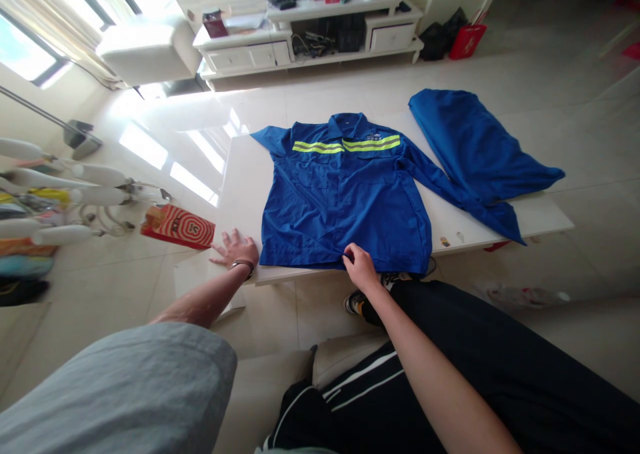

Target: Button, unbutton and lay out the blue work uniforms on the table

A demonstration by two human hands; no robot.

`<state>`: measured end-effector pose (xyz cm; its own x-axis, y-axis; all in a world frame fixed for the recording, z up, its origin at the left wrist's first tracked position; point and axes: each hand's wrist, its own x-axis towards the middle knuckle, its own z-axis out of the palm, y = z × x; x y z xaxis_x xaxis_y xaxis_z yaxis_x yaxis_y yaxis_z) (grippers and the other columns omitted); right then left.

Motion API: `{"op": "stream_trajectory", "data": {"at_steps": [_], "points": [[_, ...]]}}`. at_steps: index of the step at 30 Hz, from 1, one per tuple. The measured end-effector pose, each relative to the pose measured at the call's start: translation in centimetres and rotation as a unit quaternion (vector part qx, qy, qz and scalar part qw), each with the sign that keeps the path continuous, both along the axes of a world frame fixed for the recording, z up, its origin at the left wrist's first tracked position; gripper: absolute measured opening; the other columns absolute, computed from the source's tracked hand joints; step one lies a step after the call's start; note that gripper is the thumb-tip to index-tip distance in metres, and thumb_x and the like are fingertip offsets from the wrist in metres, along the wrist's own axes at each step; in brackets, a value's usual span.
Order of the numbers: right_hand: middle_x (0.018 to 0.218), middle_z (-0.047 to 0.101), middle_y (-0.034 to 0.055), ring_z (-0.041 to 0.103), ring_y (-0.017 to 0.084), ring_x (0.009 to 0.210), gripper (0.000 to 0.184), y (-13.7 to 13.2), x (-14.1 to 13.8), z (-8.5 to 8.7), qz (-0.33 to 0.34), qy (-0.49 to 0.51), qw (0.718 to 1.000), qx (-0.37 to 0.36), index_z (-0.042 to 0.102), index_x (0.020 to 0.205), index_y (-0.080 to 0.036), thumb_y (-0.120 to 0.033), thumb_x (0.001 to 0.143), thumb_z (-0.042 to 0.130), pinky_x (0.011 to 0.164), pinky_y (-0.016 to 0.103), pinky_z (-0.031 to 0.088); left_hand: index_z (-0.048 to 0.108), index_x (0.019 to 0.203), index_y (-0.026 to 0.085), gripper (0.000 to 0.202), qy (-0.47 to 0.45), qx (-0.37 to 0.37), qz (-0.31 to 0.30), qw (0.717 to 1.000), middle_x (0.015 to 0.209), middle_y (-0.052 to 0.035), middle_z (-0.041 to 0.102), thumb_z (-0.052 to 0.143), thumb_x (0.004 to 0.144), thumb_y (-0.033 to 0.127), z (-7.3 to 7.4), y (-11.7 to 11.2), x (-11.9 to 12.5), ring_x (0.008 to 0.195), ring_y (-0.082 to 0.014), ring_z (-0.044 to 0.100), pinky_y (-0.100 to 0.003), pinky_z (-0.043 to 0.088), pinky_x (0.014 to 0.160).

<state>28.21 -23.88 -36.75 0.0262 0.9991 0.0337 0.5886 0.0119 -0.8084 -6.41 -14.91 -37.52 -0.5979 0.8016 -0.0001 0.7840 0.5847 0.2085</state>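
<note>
Pinches the hem of a likely light, limp, yellow-striped blue cloth jacket point(345, 204), best held there, with the right hand point(361, 267), splaying the left hand point(236, 249) on the white table point(241, 187).

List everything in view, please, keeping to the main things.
table: one, white, centre
jacket: one, blue with yellow stripes, on table
cloth: one, blue, right of jacket
bag or box: one, red, left of table
cabinet: one, white, far side
items: several, mixed, on cabinet
shopping bag: one, red, right of cabinet
bottle: one, clear, lower right
sofa: one, beige, bottom
curtain: one, cream, top left
left hand: one, bare, on table
right hand: one, bare, pinching jacket
</note>
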Motion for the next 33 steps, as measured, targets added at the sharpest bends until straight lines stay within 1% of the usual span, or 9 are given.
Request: {"op": "stream_trajectory", "data": {"at_steps": [4,11,14,17,22,25,29,31,33], "points": [[0.085,0.063,0.0025,0.059,0.019,0.08,0.006,0.0,0.0,0.0,-0.005,0.001,1.0,0.012,0.055,0.083,-0.023,-0.018,0.084,0.056,0.075,0.03,0.043,0.038,0.16,0.027,0.064,-0.002,0.001,0.0,1.0,0.172,-0.0073,0.026,0.037,0.099,0.047,0.2,-0.1,0.2,0.157,-0.0444,0.013,-0.077,0.009,0.119],[0.082,0.06,0.0015,0.057,0.019,0.077,0.01,0.0,0.3,0.0,0.01,-0.013,1.0,0.01,0.055,0.078,-0.023,-0.015,0.082,0.059,0.072,0.028,0.041,0.038,0.16,0.028,0.064,0.005,-0.004,0.005,1.0,0.172,-0.0055,0.027,0.037,0.099,0.048,0.3,-0.1,0.3,0.157,-0.0446,0.014,-0.075,0.01,0.121],[0.08,0.061,0.0015,0.057,0.019,0.076,0.01,0.0,0.3,-0.2,-0.003,-0.022,1.0,0.01,0.055,0.079,-0.024,-0.016,0.084,0.059,0.071,0.029,0.04,0.039,0.159,0.028,0.064,0.002,-0.002,0.004,1.0,0.172,-0.0059,0.027,0.037,0.099,0.048,0.3,0.0,0.3,0.157,-0.0442,0.014,-0.076,0.01,0.121],[0.079,0.062,0.0014,0.057,0.02,0.075,0.008,0.1,0.2,-0.3,-0.018,-0.038,0.999,-0.008,0.055,0.082,-0.024,-0.02,0.087,0.059,0.07,0.029,0.038,0.039,0.159,0.028,0.063,0.001,0.0,0.003,1.0,0.172,-0.0063,0.027,0.037,0.099,0.048,0.2,0.0,0.2,0.157,-0.0436,0.014,-0.076,0.01,0.121],[0.087,0.066,0.0049,0.059,0.022,0.079,0.006,-0.1,0.0,-0.4,-0.031,-0.085,0.995,-0.04,0.054,0.09,-0.024,-0.02,0.092,0.058,0.069,0.03,0.037,0.04,0.159,0.028,0.063,0.002,0.004,0.002,1.0,0.172,-0.0066,0.027,0.037,0.099,0.048,0.0,-0.1,0.1,0.157,-0.0437,0.013,-0.076,0.009,0.12],[0.093,0.068,0.0062,0.061,0.022,0.08,0.006,-0.5,-0.1,-0.1,-0.003,-0.124,0.992,-0.03,0.056,0.094,-0.024,-0.018,0.095,0.058,0.069,0.03,0.036,0.039,0.16,0.027,0.063,0.0,0.001,0.004,1.0,0.172,-0.0065,0.027,0.038,0.1,0.048,0.0,0.0,0.2,0.157,-0.0438,0.013,-0.075,0.009,0.121],[0.097,0.07,0.0059,0.063,0.021,0.087,0.011,-1.2,-0.2,0.3,0.069,-0.174,0.982,-0.009,0.06,0.095,-0.023,-0.013,0.096,0.056,0.071,0.03,0.037,0.039,0.159,0.026,0.063,-0.019,0.012,0.005,1.0,0.172,-0.007,0.026,0.042,0.099,0.046,0.0,0.2,0.1,0.157,-0.0438,0.009,-0.075,0.005,0.12],[0.098,0.07,0.0061,0.064,0.021,0.091,0.016,-1.6,-0.4,0.5,0.099,-0.203,0.974,-0.004,0.063,0.097,-0.022,-0.009,0.094,0.054,0.074,0.029,0.039,0.044,0.156,0.023,0.066,-0.053,0.037,0.001,0.998,0.171,-0.0095,0.027,0.052,0.095,0.048,0.4,0.1,-0.2,0.156,-0.0442,0.007,-0.075,0.002,0.119],[0.098,0.071,0.0061,0.063,0.02,0.092,0.02,-2.0,-0.6,0.8,0.116,-0.22,0.969,0.0,0.066,0.098,-0.021,-0.006,0.092,0.053,0.076,0.028,0.04,0.056,0.146,0.019,0.059,-0.095,0.07,-0.002,0.993,0.167,-0.0132,0.035,0.058,0.093,0.046,1.1,-0.2,-0.5,0.154,-0.0451,0.013,-0.075,0.003,0.118]]}}
